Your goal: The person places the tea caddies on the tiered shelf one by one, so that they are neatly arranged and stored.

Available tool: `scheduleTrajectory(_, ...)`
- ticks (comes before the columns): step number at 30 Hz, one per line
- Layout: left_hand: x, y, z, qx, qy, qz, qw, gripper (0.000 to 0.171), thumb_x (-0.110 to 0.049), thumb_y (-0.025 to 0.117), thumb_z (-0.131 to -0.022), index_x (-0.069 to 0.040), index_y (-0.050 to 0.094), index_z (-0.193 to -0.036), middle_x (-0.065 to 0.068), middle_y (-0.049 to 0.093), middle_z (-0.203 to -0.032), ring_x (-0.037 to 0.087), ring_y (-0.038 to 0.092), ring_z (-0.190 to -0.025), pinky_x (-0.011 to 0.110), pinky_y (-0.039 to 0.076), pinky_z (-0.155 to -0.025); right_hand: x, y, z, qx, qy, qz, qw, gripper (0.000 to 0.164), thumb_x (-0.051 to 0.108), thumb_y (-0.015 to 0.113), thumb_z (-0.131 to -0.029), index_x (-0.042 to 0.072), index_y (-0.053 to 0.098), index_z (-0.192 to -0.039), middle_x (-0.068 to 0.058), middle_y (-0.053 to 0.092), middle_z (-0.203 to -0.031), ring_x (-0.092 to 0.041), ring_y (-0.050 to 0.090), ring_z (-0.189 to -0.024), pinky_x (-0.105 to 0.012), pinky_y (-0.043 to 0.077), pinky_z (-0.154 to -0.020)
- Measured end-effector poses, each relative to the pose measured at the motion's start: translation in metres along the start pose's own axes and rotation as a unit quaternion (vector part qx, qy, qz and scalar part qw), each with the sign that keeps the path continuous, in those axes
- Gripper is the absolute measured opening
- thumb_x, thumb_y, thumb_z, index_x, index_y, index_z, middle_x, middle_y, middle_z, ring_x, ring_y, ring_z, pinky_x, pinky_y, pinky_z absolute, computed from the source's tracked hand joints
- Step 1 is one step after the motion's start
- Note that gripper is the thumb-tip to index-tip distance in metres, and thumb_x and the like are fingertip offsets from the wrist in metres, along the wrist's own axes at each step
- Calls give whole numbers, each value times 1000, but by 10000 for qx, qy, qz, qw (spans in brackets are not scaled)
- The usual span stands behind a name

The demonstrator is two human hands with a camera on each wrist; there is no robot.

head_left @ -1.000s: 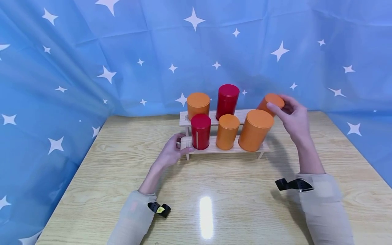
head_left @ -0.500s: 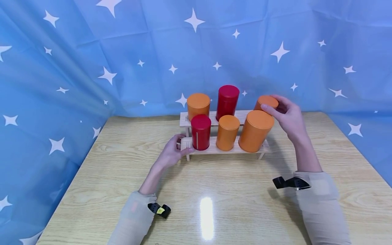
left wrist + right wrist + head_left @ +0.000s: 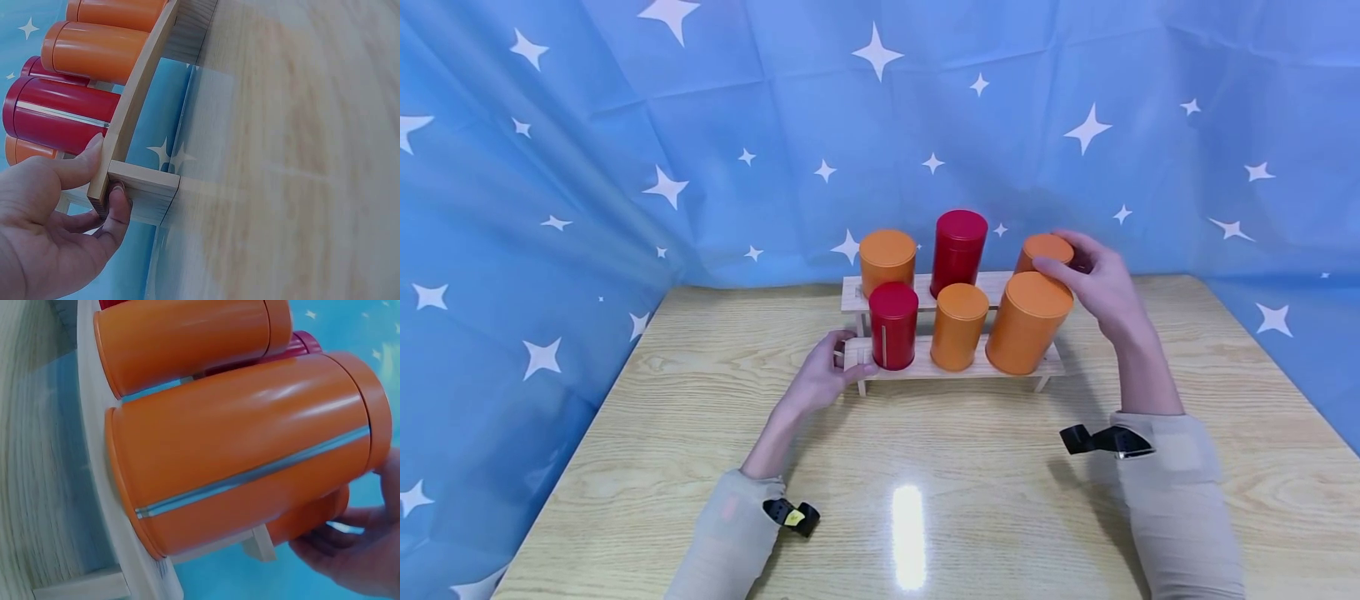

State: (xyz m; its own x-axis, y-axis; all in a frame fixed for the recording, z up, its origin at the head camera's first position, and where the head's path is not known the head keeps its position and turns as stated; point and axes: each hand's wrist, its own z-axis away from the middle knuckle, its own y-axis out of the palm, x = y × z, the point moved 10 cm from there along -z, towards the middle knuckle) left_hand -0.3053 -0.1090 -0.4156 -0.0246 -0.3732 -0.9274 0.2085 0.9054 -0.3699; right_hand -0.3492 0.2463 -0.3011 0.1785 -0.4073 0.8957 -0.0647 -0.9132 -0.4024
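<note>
At the back right of a two-step wooden rack (image 3: 955, 369), my right hand (image 3: 1101, 279) grips an orange canister (image 3: 1043, 247) around its upper part. The right wrist view shows that orange canister (image 3: 312, 515) partly hidden behind a larger orange canister (image 3: 244, 444). With thumb on top and fingers below, my left hand (image 3: 69, 222) holds the left end of the lower step (image 3: 131, 106). Right by that thumb, a red canister (image 3: 893, 325) stands on the lower step, with a smaller orange canister (image 3: 958, 327) to its right.
On the upper step stand another orange canister (image 3: 887, 258) at left and a tall red canister (image 3: 958, 250) in the middle. The rack stands on a pale wooden table (image 3: 962, 450). A blue star-patterned curtain (image 3: 775, 108) hangs behind and at the left.
My right hand has moved left with the orange canister, which has gone from tilted to nearly upright at the upper step's right end. My left hand has stayed on the rack.
</note>
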Motion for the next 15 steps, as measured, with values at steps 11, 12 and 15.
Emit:
scheduleTrajectory(11,1,-2,0,-70,-60,-55,9999,64,-16,79,-90,0,46,-142,16,56,-116,28,59,-94,31,52,-72,6,12,1,330,13,-17,9995,67,41,63,-99,11,40,-155,-11,49,-142,-17,50,-115,-15,47,-85)
scheduleTrajectory(12,1,-2,0,-71,-54,-53,9999,64,-16,79,-90,0,46,-142,16,56,-116,28,59,-94,31,52,-72,6,13,1,378,27,-39,9993,68,42,63,-99,12,39,-155,-11,48,-144,-17,50,-117,-15,46,-86)
scheduleTrajectory(15,0,-1,1,-73,-25,-54,10000,64,-16,79,-90,0,46,-142,16,56,-116,28,58,-93,31,52,-72,5,17,1,547,98,-46,9984,69,43,60,-100,13,35,-157,-12,44,-149,-18,48,-122,-16,45,-88)
